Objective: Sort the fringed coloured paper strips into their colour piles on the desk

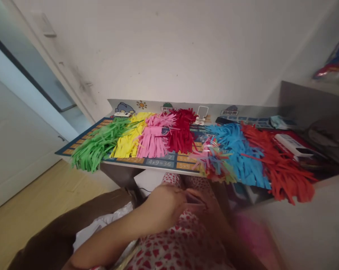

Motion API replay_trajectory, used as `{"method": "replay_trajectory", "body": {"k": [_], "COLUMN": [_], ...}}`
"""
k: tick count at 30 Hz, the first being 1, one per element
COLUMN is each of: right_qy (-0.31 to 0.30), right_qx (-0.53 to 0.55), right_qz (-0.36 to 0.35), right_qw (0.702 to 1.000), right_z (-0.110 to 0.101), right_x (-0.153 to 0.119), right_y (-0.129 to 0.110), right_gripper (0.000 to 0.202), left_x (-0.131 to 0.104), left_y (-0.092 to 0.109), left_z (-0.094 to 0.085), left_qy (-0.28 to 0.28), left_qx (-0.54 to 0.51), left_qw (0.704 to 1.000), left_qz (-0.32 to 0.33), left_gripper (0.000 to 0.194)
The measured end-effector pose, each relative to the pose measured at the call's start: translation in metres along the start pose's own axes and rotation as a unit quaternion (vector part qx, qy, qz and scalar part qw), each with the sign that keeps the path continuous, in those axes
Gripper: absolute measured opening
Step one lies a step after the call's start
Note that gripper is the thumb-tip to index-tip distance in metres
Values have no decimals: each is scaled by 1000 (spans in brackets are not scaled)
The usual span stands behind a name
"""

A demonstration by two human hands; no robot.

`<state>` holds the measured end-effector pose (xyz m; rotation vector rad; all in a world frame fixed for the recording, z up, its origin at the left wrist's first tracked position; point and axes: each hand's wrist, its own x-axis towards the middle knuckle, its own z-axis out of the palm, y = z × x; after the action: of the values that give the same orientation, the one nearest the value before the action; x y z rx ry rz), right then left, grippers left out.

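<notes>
My left hand (pixel 167 202) is curled closed over my lap, close against my right hand (pixel 208 205). The fingers of my right hand bend round a small, flat, dull purple-pink thing (pixel 194 199) that is dim and blurred; its kind cannot be made out. Whether my left fingers hold anything is hidden. Beyond my hands, fringed paper strips lie on the desk: a green bunch (pixel 101 144), a yellow bunch (pixel 127 140), a pink bunch (pixel 154 140), a dark red bunch (pixel 183 133), a small multicoloured bunch (pixel 214 161), a blue bunch (pixel 239 150) and an orange-red bunch (pixel 284 168).
The desk mat (pixel 159 164) carries printed sums. A white box-shaped thing (pixel 293 145), a small phone stand (pixel 202 115) and a white remote-like thing (pixel 122 114) lie on the desk. A brown bag (pixel 59 236) is at my left, a door (pixel 20 150) beyond it.
</notes>
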<state>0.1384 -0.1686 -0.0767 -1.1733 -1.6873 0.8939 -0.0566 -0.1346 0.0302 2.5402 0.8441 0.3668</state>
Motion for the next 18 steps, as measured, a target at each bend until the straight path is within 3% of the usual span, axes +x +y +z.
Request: {"method": "replay_trajectory", "body": {"k": [2,7,10,12,14,16,18], "right_qy": [11,95,94,43,-64,-177,-247], "right_qx": [21,16,18,10,-20,-76,-140], "right_qz": [-1,76,56,-12,-73,-105,-115], "right_qw": [1000,992,994,999,995,976,952], "right_z": [1,-4,-11,-21,-37,-57,-76], "right_x": [6,5,1,2,5,11,16], "right_y": [1,3,3,2,-2,-10,-19], "right_gripper": [33,36,33,33,26,24,34], "left_x": [-2,-16,-19,-18,-16,-14,-12], "left_y": [-11,-44,-53,-53,-49,-45,-43], "left_z": [1,12,18,18,13,7,0], "left_qy": [21,214,214,172,134,104,77], "left_qx": [31,61,9,-28,-53,-69,-92], "left_qw": [999,969,972,982,988,992,993], "left_qz": [-22,-102,-101,-79,-51,-25,0], "left_gripper": [21,27,17,14,12,10,11]}}
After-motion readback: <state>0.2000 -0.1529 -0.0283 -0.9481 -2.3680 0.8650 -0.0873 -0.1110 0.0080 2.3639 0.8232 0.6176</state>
